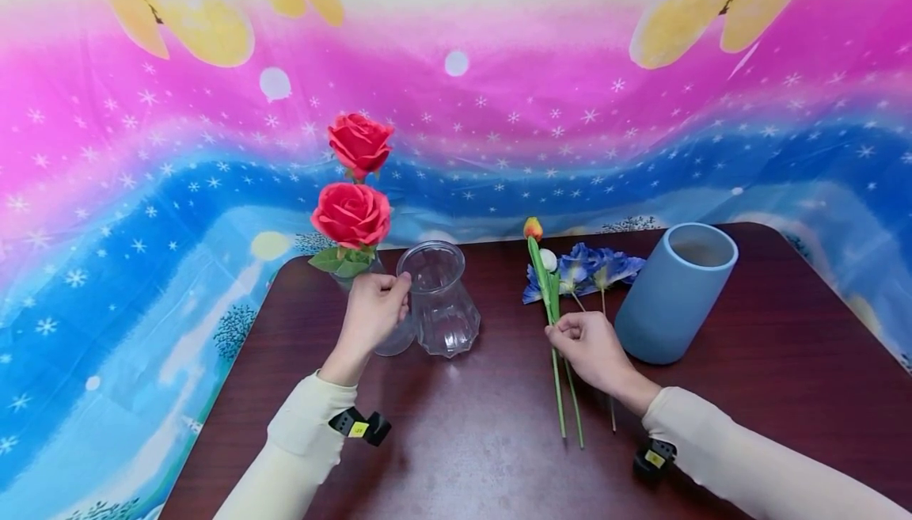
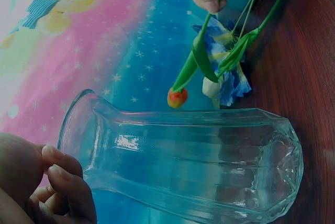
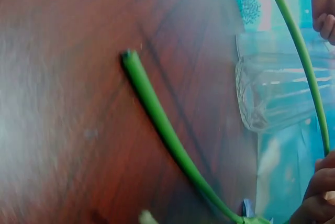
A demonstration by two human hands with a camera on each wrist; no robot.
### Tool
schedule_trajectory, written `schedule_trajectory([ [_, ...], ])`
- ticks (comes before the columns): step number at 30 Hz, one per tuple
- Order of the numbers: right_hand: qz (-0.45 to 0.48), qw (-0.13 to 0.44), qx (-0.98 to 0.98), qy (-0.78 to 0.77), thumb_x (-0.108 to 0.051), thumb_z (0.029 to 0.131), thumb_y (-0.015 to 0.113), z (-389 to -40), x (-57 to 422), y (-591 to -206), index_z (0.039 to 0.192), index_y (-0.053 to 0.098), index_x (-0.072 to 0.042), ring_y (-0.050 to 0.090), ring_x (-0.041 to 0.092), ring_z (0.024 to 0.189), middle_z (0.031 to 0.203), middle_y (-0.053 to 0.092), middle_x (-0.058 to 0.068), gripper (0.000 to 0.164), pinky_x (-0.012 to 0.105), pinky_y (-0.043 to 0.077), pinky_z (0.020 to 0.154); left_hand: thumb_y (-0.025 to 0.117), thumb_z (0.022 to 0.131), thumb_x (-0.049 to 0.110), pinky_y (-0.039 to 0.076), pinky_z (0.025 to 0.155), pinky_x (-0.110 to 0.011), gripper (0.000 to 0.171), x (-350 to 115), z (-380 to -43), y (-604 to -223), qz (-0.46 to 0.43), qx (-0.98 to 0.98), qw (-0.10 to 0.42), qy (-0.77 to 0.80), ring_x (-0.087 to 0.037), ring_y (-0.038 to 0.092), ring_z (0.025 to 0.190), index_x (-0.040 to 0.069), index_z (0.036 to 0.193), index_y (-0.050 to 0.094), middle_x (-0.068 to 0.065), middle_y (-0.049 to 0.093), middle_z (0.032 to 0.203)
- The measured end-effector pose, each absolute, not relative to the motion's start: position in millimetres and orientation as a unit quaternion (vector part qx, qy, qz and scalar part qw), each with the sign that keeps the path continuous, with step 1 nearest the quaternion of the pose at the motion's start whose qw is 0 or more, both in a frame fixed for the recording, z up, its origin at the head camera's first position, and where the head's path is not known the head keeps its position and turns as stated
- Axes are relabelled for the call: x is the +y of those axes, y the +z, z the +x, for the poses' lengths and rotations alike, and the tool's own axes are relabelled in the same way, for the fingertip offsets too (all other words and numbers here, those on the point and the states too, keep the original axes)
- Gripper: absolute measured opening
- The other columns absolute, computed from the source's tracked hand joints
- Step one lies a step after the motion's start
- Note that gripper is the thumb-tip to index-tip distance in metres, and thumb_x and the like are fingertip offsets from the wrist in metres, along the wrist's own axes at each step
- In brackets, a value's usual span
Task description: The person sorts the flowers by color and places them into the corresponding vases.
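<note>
Left hand [image 1: 374, 308] pinches a clear fluted glass vase [image 1: 447, 318] by its rim; right hand [image 1: 593, 351] grips an orange-and-yellow green-stemmed tulip [image 1: 539, 265]
Vase toward the desk's [image 1: 484, 457] far edge; tulip to its right.

The head view is bright, with pale glare on the glossy reddish-brown tabletop [image 1: 484, 449]; the wrist views are dimmer.

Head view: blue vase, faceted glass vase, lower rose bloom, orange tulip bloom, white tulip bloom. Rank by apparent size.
1. Blue vase
2. Faceted glass vase
3. Lower rose bloom
4. Orange tulip bloom, white tulip bloom: too alike to rank
</note>
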State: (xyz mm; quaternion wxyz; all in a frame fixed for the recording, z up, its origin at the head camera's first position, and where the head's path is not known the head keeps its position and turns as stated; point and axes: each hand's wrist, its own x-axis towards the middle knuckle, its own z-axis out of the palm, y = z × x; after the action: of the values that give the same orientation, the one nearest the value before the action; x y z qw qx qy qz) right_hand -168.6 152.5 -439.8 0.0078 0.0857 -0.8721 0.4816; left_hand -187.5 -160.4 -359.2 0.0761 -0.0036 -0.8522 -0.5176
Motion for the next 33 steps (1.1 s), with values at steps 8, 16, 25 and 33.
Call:
schedule_trajectory([
  [8,0.072,0.027,-0.838,0.541,-0.013,0.098,0.064,-162,146,-438,0.086,0.069,0.006,0.041,0.004,0.046,0.059,0.059,0.008,0.023,0.025,0.036,0.047,0.056,0.102,0.02,0.03,0.041,-0.021,0.05,-161,-187,-358,-0.002,-0.854,0.074,-0.515,-0.009,0.045,0.039,0.006,0.053,0.057,0.004,0.049,0.044],
  [16,0.028,0.072,-0.794,0.603,-0.01,0.096,0.066,-160,139,-434,0.087,0.07,0.005,0.043,0.003,0.046,0.06,0.061,-0.001,0.018,0.025,0.033,0.042,0.056,0.102,0.02,0.031,0.042,-0.022,0.05,-161,-189,-358,-0.002,-0.856,0.077,-0.51,-0.01,0.045,0.04,0.006,0.053,0.057,0.004,0.049,0.044],
  [25,0.025,0.144,-0.732,0.665,-0.005,0.098,0.063,-160,131,-435,0.086,0.066,0.009,0.04,0.0,0.046,0.057,0.055,-0.011,0.019,0.023,0.03,0.041,0.057,0.102,0.02,0.031,0.041,-0.021,0.049,-160,-188,-359,0.001,-0.854,0.074,-0.514,-0.009,0.045,0.039,0.006,0.054,0.058,0.005,0.049,0.044],
  [33,0.038,0.171,-0.675,0.716,-0.004,0.099,0.061,-160,129,-429,0.085,0.068,-0.002,0.039,0.003,0.044,0.059,0.055,-0.002,0.016,0.026,0.032,0.043,0.056,0.102,0.02,0.032,0.041,-0.022,0.049,-160,-187,-359,0.007,-0.852,0.069,-0.519,-0.01,0.045,0.039,0.006,0.055,0.058,0.003,0.05,0.044],
])
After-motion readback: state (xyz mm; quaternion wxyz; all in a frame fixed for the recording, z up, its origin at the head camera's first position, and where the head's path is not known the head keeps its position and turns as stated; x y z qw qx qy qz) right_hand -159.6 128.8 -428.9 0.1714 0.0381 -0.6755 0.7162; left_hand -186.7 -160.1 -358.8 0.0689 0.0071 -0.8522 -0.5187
